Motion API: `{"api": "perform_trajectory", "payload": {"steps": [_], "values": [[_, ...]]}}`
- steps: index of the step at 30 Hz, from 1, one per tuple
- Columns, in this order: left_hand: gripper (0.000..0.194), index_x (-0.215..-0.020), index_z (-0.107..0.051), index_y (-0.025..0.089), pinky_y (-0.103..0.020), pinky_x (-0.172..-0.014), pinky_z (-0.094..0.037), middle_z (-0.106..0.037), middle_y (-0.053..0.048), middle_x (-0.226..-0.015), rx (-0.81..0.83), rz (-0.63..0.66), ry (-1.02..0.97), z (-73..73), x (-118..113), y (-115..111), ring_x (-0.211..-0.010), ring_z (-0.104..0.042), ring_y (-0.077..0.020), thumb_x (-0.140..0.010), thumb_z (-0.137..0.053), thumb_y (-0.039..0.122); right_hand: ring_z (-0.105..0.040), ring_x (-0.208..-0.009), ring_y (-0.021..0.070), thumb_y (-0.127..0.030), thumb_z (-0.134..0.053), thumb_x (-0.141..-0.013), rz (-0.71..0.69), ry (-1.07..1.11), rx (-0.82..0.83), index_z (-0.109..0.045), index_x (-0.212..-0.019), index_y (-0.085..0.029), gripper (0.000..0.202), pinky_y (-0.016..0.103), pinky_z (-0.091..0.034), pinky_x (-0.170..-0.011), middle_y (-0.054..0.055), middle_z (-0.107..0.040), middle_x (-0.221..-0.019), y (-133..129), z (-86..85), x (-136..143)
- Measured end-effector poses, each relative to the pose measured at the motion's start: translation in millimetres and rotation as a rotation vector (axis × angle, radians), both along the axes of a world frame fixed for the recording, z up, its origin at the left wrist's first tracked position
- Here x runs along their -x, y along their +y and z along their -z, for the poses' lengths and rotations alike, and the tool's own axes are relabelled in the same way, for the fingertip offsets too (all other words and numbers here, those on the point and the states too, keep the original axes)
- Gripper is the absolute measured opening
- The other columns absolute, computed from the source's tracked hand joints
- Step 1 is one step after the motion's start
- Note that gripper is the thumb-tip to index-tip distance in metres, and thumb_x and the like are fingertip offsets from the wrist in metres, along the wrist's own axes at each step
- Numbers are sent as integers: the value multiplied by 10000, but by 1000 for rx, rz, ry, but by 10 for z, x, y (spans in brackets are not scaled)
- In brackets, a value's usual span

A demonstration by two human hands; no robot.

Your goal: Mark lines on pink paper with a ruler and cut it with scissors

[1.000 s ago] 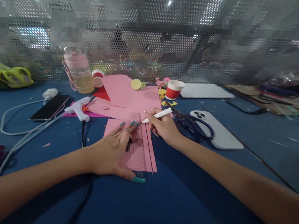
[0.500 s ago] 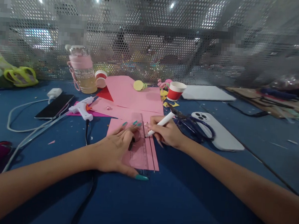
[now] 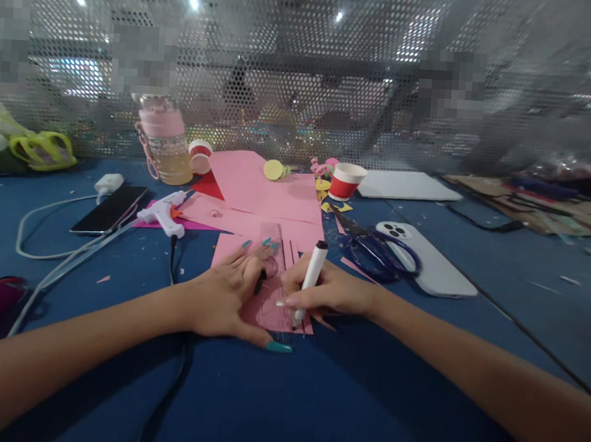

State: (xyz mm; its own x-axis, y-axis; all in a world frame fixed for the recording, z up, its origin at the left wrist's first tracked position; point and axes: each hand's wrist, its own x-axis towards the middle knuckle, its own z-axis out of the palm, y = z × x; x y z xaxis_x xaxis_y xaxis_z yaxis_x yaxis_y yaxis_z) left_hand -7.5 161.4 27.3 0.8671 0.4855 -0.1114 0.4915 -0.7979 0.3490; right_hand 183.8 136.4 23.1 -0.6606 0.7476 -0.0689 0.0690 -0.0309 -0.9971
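Observation:
My left hand [image 3: 228, 297] lies spread over a clear ruler [image 3: 271, 231], pressing it onto a sheet of pink paper [image 3: 224, 246]. Its thumb points toward the sheet's near edge. Something small and dark shows beneath its fingers, too hidden to name. Between the closed fingers of my right hand [image 3: 338, 290] is a white marker [image 3: 314, 267] with a black end. The marker's tip meets the paper by the ruler's right edge, near the bottom of the sheet. Dark straight lines run along the paper to the right of the ruler.
Scissors [image 3: 381, 256] and a white phone [image 3: 440, 270] lie to the right. A white glue gun [image 3: 166, 214] and a dark phone [image 3: 108, 209] with cables are to the left. Behind stand a bottle [image 3: 165, 143], a paper cup [image 3: 346, 183] and larger pink sheets [image 3: 271, 196].
My right hand has drawn the marker toward me along the ruler's edge, and the marker now stands more upright. My left hand has stayed in place on the ruler.

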Motion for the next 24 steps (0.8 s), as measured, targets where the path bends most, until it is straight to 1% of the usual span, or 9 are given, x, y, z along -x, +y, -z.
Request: {"api": "perform_trajectory", "payload": {"steps": [3, 6, 9, 12, 13, 16, 19, 21, 24], "values": [[928, -1223, -279, 62, -545, -1077, -151, -250, -323, -1402, 2, 8, 2, 10, 7, 8, -1356, -61, -358, -616, -569, 701, -424, -288, 35, -209, -618, -649, -45, -3, 45, -462, -468, -161, 244, 119, -327, -263, -47, -516, -392, -14, 3, 9], [883, -1201, -310, 83, -539, -1078, -159, -276, -307, -1397, -30, 15, -20, 26, 15, 12, -1355, -107, -351, -628, -544, 713, -397, -243, 33, -194, -631, -622, 17, 71, 88, -464, -454, -161, 240, 120, -271, -226, -45, -529, -374, 25, 44, -2], [850, -1154, -375, 72, -521, -1083, -164, -344, -301, -1361, -64, 20, -23, 32, 17, 8, -1352, -146, -347, -631, -527, 725, -371, -186, 52, -211, -608, -604, 199, 288, 112, -490, -454, -166, 196, 143, -195, -190, -31, -553, -354, 145, 114, -54], [850, -1155, -398, 57, -492, -1094, -156, -348, -292, -1364, -89, 24, -30, 24, 17, -3, -1359, -132, -331, -640, -528, 720, -338, -176, 50, -200, -565, -584, 430, 528, 78, -476, -418, -177, 190, 149, -223, -229, -50, -466, -262, 306, 165, -149], [872, -1183, -380, 48, -486, -1096, -156, -331, -292, -1375, -90, 20, -32, 20, 17, -7, -1360, -126, -329, -643, -532, 715, -315, -172, 46, -200, -547, -591, 455, 554, 85, -470, -413, -181, 195, 154, -217, -233, -51, -459, -257, 354, 173, -183], [970, -1277, -279, 12, -489, -1096, -157, -284, -304, -1397, -77, 7, -22, 12, 15, -15, -1358, -118, -338, -646, -541, 702, -272, -173, 49, -214, -505, -630, 457, 592, 141, -484, -395, -184, 238, 171, -183, -235, -49, -417, -240, 448, 176, -267], [1016, -1313, -225, 6, -490, -1094, -166, -249, -316, -1407, -77, 12, -26, 14, 16, -16, -1357, -99, -344, -647, -533, 708, -272, -194, 54, -218, -488, -657, 447, 618, 188, -520, -394, -185, 268, 179, -167, -241, -53, -396, -248, 471, 166, -300], [997, -1325, -215, 31, -486, -1095, -171, -264, -305, -1406, -93, 25, -40, 17, 19, -12, -1357, -102, -336, -658, -527, 703, -268, -200, 59, -216, -480, -668, 441, 628, 207, -538, -399, -190, 276, 183, -163, -243, -54, -389, -249, 468, 161, -300], [964, -1318, -230, 48, -492, -1093, -172, -328, -289, -1381, -107, 45, -47, 12, 24, -3, -1356, -106, -334, -667, -528, 693, -246, -202, 60, -209, -468, -681, 446, 625, 225, -562, -422, -194, 276, 186, -159, -247, -59, -387, -251, 465, 155, -295]]}}
